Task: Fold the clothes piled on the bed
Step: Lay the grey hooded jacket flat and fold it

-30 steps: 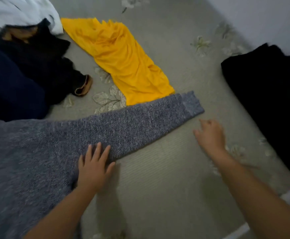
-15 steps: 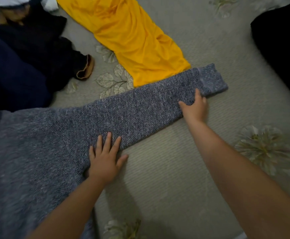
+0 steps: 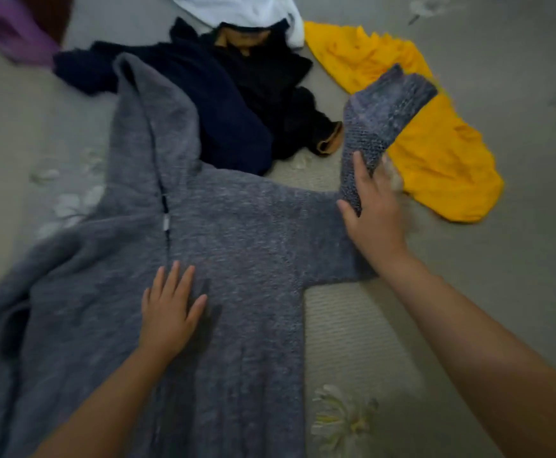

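While my left hand (image 3: pixel 170 312) presses flat, fingers straight, on the grey hoodie (image 3: pixel 237 246) spread across the bed (image 3: pixel 468 226), my right hand (image 3: pixel 374 216) grips its lifted sleeve (image 3: pixel 379 123). Soft, thick and floppy, it seems best held near the cuff.

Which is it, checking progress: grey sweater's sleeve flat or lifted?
Lifted: the right hand grips the sleeve, its cuff raised over the yellow garment.
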Demonstrator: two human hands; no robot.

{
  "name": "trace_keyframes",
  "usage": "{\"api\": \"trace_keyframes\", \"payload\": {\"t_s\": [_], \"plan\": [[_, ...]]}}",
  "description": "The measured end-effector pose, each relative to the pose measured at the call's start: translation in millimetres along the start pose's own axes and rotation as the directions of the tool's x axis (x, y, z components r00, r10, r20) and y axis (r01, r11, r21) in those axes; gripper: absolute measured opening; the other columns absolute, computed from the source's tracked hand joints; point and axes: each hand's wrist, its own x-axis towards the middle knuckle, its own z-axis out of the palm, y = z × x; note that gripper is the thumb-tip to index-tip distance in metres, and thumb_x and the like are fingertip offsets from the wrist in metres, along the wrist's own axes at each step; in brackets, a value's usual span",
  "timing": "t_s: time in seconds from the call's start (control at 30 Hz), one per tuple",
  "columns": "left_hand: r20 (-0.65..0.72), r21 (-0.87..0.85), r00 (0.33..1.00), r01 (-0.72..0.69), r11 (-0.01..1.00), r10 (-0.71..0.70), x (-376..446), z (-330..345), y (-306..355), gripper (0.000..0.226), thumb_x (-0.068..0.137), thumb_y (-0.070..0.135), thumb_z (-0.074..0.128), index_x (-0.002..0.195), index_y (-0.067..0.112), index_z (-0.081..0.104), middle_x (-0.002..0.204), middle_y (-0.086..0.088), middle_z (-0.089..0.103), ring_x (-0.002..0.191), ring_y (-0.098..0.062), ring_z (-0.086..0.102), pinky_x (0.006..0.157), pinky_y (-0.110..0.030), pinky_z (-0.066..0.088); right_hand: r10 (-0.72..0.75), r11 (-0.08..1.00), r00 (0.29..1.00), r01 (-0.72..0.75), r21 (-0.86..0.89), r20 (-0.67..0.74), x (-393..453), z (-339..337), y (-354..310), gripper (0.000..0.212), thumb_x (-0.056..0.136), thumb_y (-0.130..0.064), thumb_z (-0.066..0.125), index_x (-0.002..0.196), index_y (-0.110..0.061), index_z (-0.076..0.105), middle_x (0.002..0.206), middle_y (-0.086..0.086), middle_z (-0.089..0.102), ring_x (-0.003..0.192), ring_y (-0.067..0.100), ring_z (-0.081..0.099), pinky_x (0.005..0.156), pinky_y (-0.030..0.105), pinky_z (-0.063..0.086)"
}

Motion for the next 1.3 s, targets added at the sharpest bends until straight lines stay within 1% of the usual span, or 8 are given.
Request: {"api": "trace_keyframes", "payload": {"t_s": [0.27,0.43,0.6,0.7,0.83,1.0,1.17,1.3], "plan": [[-0.073,0.024,0.988,0.139,0.990,-0.137,-48.2,-57.6,-222.0,0.087,0.075,0.062,0.013,0.139,0.008,0.037,0.148,-0.014,0.030,0.139,-0.035,0.020,0.107,-0.055,0.020,-0.314,0.949,0.926,0.311,0.047,0.208,-25.2,178.6,-230.0,0.074,0.061,0.014,0.074,0.129,0.004,0.047,0.126,0.036,0.048,0.087,0.038,0.064,0.059,0.029,0.053],[-0.040,0.068,0.996,0.083,0.994,-0.081,-60.2,-57.4,-314.3,0.085,0.091,0.062,0.008,0.125,-0.003,0.052,0.130,-0.027,0.050,0.119,-0.050,0.044,0.089,-0.063,0.039,-0.027,0.940,0.632,0.279,-0.195,0.774,-72.0,265.5,-268.0,0.055,0.094,-0.011,0.041,0.144,-0.025,0.023,0.155,0.000,-0.016,0.142,0.027,-0.001,0.109,0.046,0.017],[-0.144,-0.092,0.986,0.070,0.993,-0.082,-54.1,-58.8,-337.5,0.082,0.092,0.059,0.013,0.125,-0.008,0.048,0.129,-0.032,0.048,0.119,-0.050,0.043,0.096,-0.058,0.034,-0.026,0.932,0.618,0.300,-0.206,0.786,-73.5,258.2,-261.6,0.052,0.096,-0.020,0.039,0.145,-0.028,0.024,0.155,0.001,-0.011,0.143,0.021,-0.004,0.112,0.042,0.015],[-0.153,-0.323,0.947,0.222,0.920,-0.282,-40.8,-60.1,-346.6,0.069,0.090,0.048,0.028,0.132,-0.005,0.042,0.137,-0.028,0.041,0.128,-0.043,0.036,0.106,-0.049,0.026,-0.025,0.948,0.577,0.273,-0.163,0.816,-71.5,245.8,-258.1,0.049,0.096,-0.024,0.042,0.143,-0.023,0.030,0.156,0.003,-0.001,0.143,0.020,0.003,0.115,0.038,0.017],[0.200,-0.510,0.865,0.493,0.705,-0.460,-18.8,-75.4,-351.3,0.054,0.098,0.036,0.033,0.144,0.009,0.024,0.140,-0.021,0.040,0.128,-0.034,0.040,0.101,-0.035,0.032,0.013,0.979,0.585,0.159,-0.130,0.811,-63.0,234.5,-265.6,0.041,0.097,-0.022,0.043,0.137,-0.015,0.042,0.153,0.004,0.018,0.140,0.020,0.016,0.112,0.029,0.016],[0.313,-0.383,0.870,0.482,0.788,-0.381,-25.5,-78.2,-342.7,0.064,0.093,0.051,0.035,0.145,0.017,0.021,0.141,-0.015,0.042,0.125,-0.029,0.044,0.096,-0.032,0.037,0.001,0.990,0.706,0.099,-0.099,0.709,-58.5,240.4,-287.3,0.041,0.096,-0.022,0.043,0.135,-0.010,0.043,0.142,0.007,0.039,0.132,0.022,0.032,0.108,0.031,0.024],[0.236,-0.437,0.899,0.438,0.786,-0.370,-48.7,-76.8,-333.3,0.057,0.092,0.046,0.042,0.140,0.017,0.031,0.132,-0.013,0.050,0.115,-0.028,0.052,0.088,-0.030,0.041,-0.028,0.982,0.788,0.138,-0.132,0.615,-49.3,261.1,-308.4,0.055,0.096,-0.034,0.042,0.145,-0.015,0.024,0.154,0.005,0.016,0.141,0.024,0.012,0.113,0.040,0.015],[0.071,-0.552,0.904,0.387,0.738,-0.422,-38.0,-84.2,-347.2,0.033,0.095,0.029,0.046,0.121,0.011,0.054,0.110,-0.016,0.064,0.098,-0.031,0.060,0.073,-0.029,0.041,-0.029,0.945,0.624,0.271,-0.182,0.781,-37.7,278.3,-326.0,0.062,0.096,-0.047,0.033,0.147,-0.028,0.004,0.155,-0.002,-0.010,0.143,0.022,-0.008,0.114,0.044,0.007]]}}
